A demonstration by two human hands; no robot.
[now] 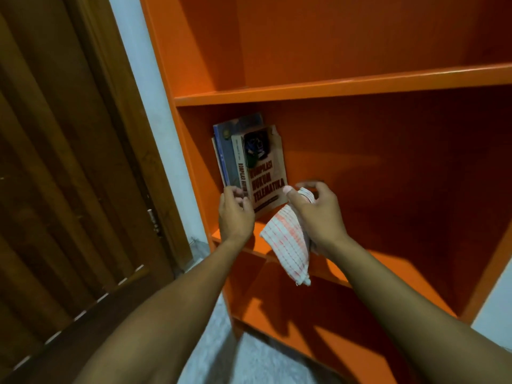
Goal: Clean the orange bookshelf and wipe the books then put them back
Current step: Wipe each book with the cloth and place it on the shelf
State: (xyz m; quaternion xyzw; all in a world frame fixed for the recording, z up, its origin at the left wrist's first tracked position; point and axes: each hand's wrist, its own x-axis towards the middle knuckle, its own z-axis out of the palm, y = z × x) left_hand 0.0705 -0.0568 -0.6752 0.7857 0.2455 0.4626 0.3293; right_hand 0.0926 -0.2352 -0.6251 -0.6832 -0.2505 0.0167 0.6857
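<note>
The orange bookshelf (332, 87) fills the right of the view. On its middle shelf, against the left wall, stand a few books: a brown one (267, 167) with red lettering in front and blue ones (225, 145) behind it. My left hand (235, 214) grips the lower spines of these books. My right hand (315, 214) holds a white cloth with red stripes (288, 242) that hangs down by the brown book's lower right corner; its thumb touches the cover.
A dark wooden door (69, 162) stands left of the shelf, with a strip of pale wall (149, 87) between. The upper shelf compartment and the lower one hold nothing in view. Grey floor (219, 356) lies below.
</note>
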